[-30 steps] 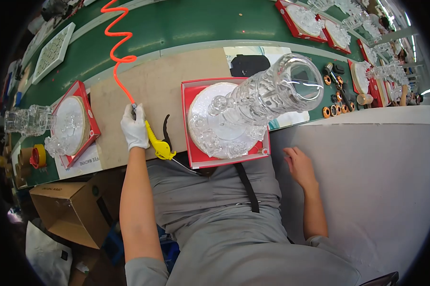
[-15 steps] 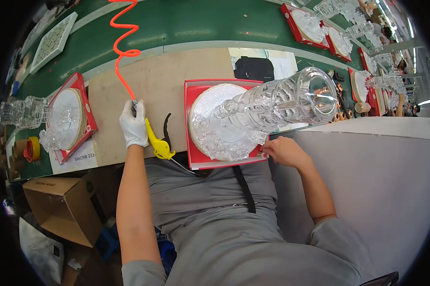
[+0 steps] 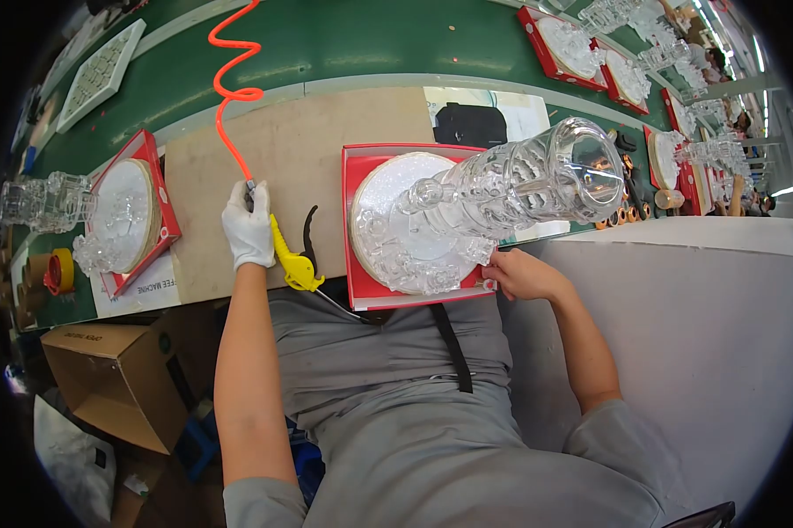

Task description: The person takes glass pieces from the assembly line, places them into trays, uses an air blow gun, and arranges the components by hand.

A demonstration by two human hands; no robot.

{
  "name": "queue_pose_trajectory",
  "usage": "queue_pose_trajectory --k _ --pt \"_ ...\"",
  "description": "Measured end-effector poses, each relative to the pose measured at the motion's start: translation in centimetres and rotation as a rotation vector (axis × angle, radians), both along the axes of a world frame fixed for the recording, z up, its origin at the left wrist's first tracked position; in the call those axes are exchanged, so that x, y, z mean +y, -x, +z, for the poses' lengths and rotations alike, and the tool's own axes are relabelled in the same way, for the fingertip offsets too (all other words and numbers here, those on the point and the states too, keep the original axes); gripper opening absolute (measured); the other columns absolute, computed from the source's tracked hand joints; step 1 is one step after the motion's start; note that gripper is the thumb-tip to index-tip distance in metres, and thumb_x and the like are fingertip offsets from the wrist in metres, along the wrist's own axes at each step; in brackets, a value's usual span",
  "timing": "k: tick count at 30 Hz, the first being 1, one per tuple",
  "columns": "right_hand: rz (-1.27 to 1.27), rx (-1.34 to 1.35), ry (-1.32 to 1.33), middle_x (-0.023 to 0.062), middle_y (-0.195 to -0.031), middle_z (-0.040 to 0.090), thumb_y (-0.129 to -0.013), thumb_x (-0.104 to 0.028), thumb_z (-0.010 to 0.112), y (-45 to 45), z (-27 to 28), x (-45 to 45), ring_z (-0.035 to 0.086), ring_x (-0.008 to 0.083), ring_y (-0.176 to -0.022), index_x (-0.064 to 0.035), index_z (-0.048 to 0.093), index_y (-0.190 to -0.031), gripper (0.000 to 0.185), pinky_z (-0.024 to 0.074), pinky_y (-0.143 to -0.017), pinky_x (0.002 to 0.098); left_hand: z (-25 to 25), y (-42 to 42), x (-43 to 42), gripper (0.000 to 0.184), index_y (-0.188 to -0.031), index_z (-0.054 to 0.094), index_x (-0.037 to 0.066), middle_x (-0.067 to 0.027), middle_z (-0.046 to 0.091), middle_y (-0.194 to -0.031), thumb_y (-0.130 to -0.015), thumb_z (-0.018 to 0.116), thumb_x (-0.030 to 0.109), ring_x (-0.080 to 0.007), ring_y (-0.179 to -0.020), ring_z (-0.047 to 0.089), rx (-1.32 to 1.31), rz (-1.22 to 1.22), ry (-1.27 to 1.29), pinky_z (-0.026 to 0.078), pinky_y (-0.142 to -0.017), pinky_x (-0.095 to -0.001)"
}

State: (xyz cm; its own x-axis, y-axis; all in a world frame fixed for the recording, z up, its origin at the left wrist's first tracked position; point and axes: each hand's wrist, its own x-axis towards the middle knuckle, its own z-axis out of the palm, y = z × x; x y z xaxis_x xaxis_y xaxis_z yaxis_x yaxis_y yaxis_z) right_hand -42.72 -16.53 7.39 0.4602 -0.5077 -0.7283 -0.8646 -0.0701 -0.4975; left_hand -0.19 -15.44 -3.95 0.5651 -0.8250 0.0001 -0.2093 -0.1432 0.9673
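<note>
My left hand (image 3: 249,227), in a white glove, is closed around the hose end of a yellow air blow gun (image 3: 296,266). An orange coiled hose (image 3: 235,94) runs up from it. In front of me a red box (image 3: 354,275) holds a round white base (image 3: 376,195) with a tall clear glass piece (image 3: 519,180) and small clear figures on it. The glass piece leans to the right in view. My bare right hand (image 3: 521,274) has its fingers closed on the box's lower right corner.
Another red box (image 3: 167,208) with clear glass stands at the left. A black pouch (image 3: 471,124) lies behind the middle box. Orange rings (image 3: 629,214) and similar boxed pieces are at the right. An open cardboard box (image 3: 115,378) is below the table's left edge.
My right hand has moved left and up from beside the box onto its corner. The glass piece appears farther right and the view has shifted slightly. My left hand keeps its grip.
</note>
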Motion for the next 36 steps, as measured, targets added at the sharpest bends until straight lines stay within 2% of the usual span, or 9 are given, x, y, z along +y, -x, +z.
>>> queue_pose_trajectory --k 4,13,16,19,25,31,36 --pt "-0.032 -0.014 -0.056 0.01 -0.061 0.061 -0.1 -0.017 0.048 0.5 -0.4 -0.2 0.062 0.0217 -0.051 -0.0011 0.057 -0.096 0.019 0.0475 -0.055 0.0363 0.8 0.5 0.0 0.022 -0.086 0.056 0.002 0.0032 0.047 -0.065 -0.096 0.065 0.02 -0.0061 -0.056 0.04 0.082 0.006 0.012 0.035 -0.05 -0.0262" --pt "-0.135 -0.008 -0.287 0.0037 -0.057 0.056 -0.104 -0.02 0.041 0.6 0.3 -1.1 0.048 0.0122 -0.047 -0.0055 0.053 -0.097 0.02 0.0395 -0.047 0.029 0.0 0.2 0.0 0.021 -0.089 0.058 0.001 0.003 0.048 -0.067 -0.096 0.065 0.02 -0.0063 -0.057 0.041 0.044 0.001 0.027 0.035 -0.05 -0.0268" --pt "-0.119 -0.011 -0.282 0.004 -0.058 0.057 -0.105 -0.021 0.04 0.8 0.2 -1.1 0.049 0.0123 -0.048 -0.0059 0.053 -0.098 0.021 0.04 -0.047 0.0287 0.2 0.1 0.0 0.021 -0.089 0.058 0.001 0.0031 0.049 -0.068 -0.096 0.065 0.019 -0.0062 -0.059 0.041 -0.011 0.0 -0.04 0.035 -0.051 -0.0266" --pt "-0.116 -0.014 -0.308 0.0043 -0.059 0.057 -0.105 -0.021 0.04 1.1 -0.3 -1.3 0.049 0.0123 -0.047 -0.0059 0.053 -0.099 0.021 0.0404 -0.047 0.0291 0.3 0.2 0.0 0.022 -0.088 0.058 0.001 0.0035 0.048 -0.068 -0.096 0.065 0.02 -0.006 -0.059 0.041 0.05 0.001 -0.004 0.035 -0.051 -0.0267" --pt "-0.137 0.006 -0.26 0.0064 -0.064 0.063 -0.105 -0.023 0.041 1.0 -0.1 -0.7 0.056 0.0152 -0.048 -0.0061 0.054 -0.102 0.022 0.0461 -0.051 0.0304 -0.4 -0.2 0.0 0.022 -0.088 0.058 0.001 0.0034 0.049 -0.067 -0.096 0.065 0.02 -0.0057 -0.058 0.041 -0.046 -0.002 -0.016 0.035 -0.05 -0.0265" --pt "-0.015 0.025 -0.091 0.0101 -0.072 0.07 -0.102 -0.022 0.046 0.7 -0.5 -0.2 0.064 0.02 -0.054 -0.0028 0.058 -0.107 0.023 0.0511 -0.057 0.0339 0.0 0.1 0.0 0.022 -0.088 0.058 0.001 0.0032 0.048 -0.066 -0.096 0.065 0.021 -0.0055 -0.059 0.043 -0.003 0.004 0.013 0.035 -0.049 -0.0265" --pt "0.008 -0.014 -0.074 0.0105 -0.073 0.071 -0.1 -0.023 0.052 0.5 -0.2 -0.6 0.065 0.0198 -0.052 -0.0011 0.065 -0.101 0.026 0.0527 -0.059 0.032 0.3 0.1 0.1 0.022 -0.089 0.058 0.001 0.0026 0.049 -0.068 -0.096 0.065 0.02 -0.0056 -0.059 0.043 -0.021 -0.005 -0.015 0.036 -0.05 -0.0259"
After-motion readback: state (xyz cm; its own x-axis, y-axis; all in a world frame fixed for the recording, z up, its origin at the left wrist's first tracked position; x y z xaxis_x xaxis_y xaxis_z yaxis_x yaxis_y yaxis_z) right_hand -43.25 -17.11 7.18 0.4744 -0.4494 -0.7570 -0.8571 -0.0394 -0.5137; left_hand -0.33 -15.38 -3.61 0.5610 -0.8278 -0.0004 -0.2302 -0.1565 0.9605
